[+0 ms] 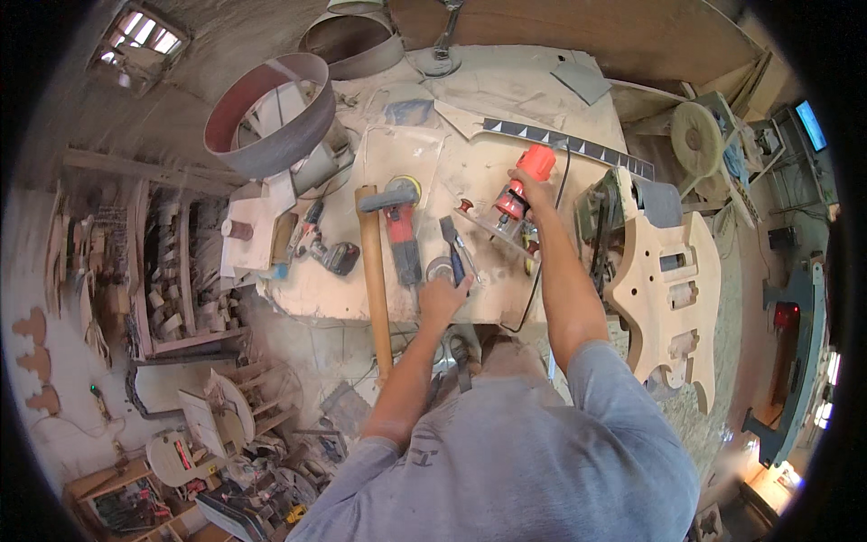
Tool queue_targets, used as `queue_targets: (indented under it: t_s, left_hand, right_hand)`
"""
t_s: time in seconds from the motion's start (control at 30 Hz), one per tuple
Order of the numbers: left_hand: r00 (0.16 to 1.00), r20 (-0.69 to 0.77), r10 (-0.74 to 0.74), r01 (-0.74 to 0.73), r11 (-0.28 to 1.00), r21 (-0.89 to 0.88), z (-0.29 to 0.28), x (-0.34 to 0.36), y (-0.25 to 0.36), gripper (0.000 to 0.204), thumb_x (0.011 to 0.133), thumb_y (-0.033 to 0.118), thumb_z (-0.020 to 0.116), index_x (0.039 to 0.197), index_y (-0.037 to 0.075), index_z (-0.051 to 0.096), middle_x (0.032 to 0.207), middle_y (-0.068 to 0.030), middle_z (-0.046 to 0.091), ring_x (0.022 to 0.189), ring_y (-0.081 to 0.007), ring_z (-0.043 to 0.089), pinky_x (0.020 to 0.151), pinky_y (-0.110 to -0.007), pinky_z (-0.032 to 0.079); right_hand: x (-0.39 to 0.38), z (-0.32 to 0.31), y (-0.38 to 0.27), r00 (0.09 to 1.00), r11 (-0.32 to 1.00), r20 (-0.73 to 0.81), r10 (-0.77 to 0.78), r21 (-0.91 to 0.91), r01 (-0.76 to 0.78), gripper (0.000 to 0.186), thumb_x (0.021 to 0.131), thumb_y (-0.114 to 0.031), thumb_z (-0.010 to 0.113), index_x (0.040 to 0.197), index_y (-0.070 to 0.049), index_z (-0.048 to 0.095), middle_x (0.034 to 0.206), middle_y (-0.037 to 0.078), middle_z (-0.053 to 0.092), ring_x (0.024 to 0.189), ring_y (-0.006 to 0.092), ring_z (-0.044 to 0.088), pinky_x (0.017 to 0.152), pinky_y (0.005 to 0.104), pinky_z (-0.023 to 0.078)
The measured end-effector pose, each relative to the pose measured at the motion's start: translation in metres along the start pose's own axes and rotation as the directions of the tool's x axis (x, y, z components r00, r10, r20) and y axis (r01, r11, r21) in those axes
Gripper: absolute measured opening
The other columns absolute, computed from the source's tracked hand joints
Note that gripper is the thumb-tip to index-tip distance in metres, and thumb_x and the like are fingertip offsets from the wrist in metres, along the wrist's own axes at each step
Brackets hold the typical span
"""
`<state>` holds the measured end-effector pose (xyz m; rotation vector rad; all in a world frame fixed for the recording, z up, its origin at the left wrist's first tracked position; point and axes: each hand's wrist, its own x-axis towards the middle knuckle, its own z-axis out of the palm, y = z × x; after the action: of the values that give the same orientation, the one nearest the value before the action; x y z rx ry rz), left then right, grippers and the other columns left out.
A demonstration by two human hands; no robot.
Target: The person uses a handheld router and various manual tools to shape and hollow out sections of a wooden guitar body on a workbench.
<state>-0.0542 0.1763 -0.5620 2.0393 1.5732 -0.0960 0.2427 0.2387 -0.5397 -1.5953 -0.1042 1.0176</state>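
The right hand (535,191) clamps a red power router (536,163); whether the left hand (442,300) grips anything cannot be told. A red-and-black sander (404,242) and tan wooden rod (375,280) crowd the surface (515,81), left.

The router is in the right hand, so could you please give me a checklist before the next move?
1. Right hand gripping the router: ok.
2. Left hand on the router: not ok; it is beside the blue-handled tool.
3. Bench clear of other tools: not ok; the sander lies there too.
4. Cord well away from the right forearm: not ok; it passes close by.
5. Router switched off: cannot tell.
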Motion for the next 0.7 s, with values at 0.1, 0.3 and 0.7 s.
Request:
queue_targets:
  t_s: [0.1, 0.3, 0.7]
  left_hand:
    - [0.997, -0.035, 0.071, -0.070, 0.997, 0.012, 0.017, 0.000, -0.001, 0.067, 0.093, 0.057, 0.071, 0.100, -0.010, 0.073, 0.083, -0.0320, 0.073, 0.086, -0.0494, 0.075, 0.083, -0.055, 0.059]
    - [0.999, 0.029, 0.043, -0.032, 0.953, -0.300, 0.012, -0.012, -0.020, 0.059, 0.100, 0.049, 0.067, 0.106, -0.010, 0.069, 0.090, -0.0294, 0.076, 0.077, -0.0429, 0.077, 0.076, -0.050, 0.062]
    - [0.987, 0.041, 0.156, -0.019, 0.366, -0.930, -0.030, -0.161, -0.037, 0.029, 0.113, 0.021, 0.055, 0.120, -0.006, 0.059, 0.098, -0.0153, 0.071, 0.085, -0.0250, 0.075, 0.077, -0.036, 0.064]
  right_hand:
    - [0.033, 0.003, 0.024, 0.992, 0.996, -0.119, 0.034, -0.079, -0.043, 0.051, 0.074, -0.026, 0.091, 0.110, 0.001, 0.067, 0.089, 0.009, 0.072, 0.070, 0.0189, 0.069, 0.065, 0.0356, 0.058]
    - [0.067, 0.018, 0.065, 0.982, 0.978, -0.188, 0.024, -0.198, -0.062, 0.070, 0.069, -0.035, 0.095, 0.120, 0.006, 0.069, 0.102, 0.013, 0.075, 0.084, 0.0240, 0.073, 0.074, 0.0404, 0.060]
    - [-0.126, 0.022, 0.040, 0.933, 0.914, 0.080, -0.351, -0.188, 0.360, 0.047, 0.096, -0.044, 0.075, 0.109, 0.001, 0.068, 0.085, 0.012, 0.072, 0.082, 0.0226, 0.072, 0.075, 0.0415, 0.056]
